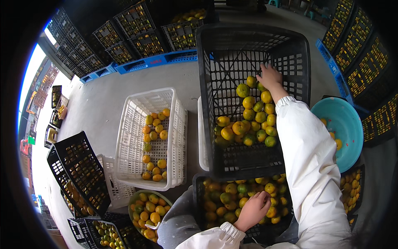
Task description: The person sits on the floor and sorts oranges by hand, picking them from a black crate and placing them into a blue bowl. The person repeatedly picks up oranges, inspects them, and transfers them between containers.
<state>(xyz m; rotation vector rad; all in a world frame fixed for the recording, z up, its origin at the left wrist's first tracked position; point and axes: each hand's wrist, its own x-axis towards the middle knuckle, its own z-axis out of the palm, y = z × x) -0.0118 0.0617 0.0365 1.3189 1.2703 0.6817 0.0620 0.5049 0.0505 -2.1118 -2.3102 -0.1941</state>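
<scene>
My right hand [271,76] reaches into a large black plastic crate [204,93], fingers spread near its slotted far wall. Beside its thumb and wrist lie green-and-orange mandarins [242,90], with several more grouped on the crate's right and near side. My left hand [254,208] rests low over a second black crate [196,199] full of mandarins [230,188], close in front of me. Its fingers are curled, and the palm is hidden, so I cannot tell if a fruit is inside them.
A white plastic crate [183,140] with several orange mandarins stands left. A turquoise basin [349,130] holds a few at right. Near my knee is a fruit-filled bowl [132,205]. Black crates [82,174] rise at left; stacked crates on blue pallets [155,60] line the back.
</scene>
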